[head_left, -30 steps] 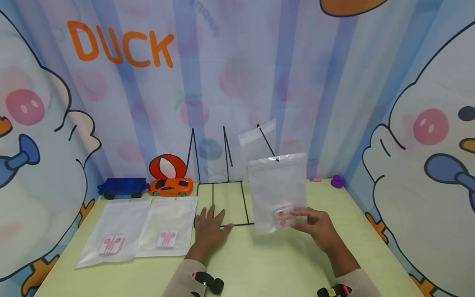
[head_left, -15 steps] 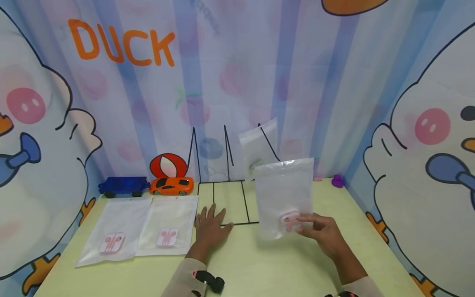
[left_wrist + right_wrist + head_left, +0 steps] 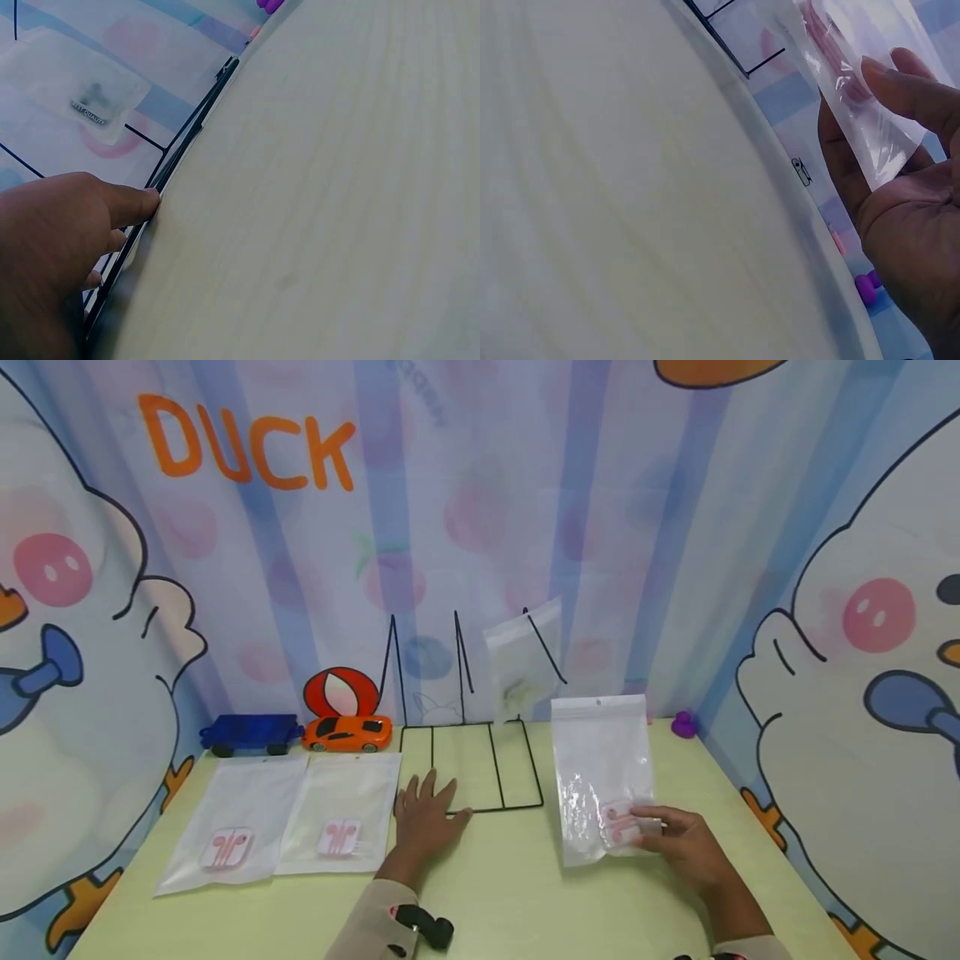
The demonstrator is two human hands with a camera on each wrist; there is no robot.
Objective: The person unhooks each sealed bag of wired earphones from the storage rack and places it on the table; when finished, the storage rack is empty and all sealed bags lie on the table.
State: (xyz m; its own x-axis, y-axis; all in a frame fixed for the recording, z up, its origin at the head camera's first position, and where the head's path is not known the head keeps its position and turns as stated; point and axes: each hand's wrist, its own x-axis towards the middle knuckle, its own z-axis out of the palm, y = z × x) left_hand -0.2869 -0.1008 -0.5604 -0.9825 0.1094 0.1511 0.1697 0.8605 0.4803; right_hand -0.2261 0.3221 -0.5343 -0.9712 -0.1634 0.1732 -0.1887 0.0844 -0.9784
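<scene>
My left hand rests with spread fingers on the left part of a black wire rack's base; in the left wrist view one fingertip touches the bar. To the right of the rack, my right hand pinches the lower right part of a clear-front zip bag, its hang hole at the top. Pink earphones in a square case show inside it, partly covered by the fingers. A similar bag hangs on the rack's right hook. The other two hooks carry nothing.
Two more bags with pink earphones, a left one and a right one, lie flat left of the rack. Behind them stand a blue toy trailer and an orange toy car. A small purple toy sits at the back right.
My right hand has drawn the held bag right and toward me, away from the rack's right hook. The hanging bag behind shows more fully. My left hand has stayed in place.
</scene>
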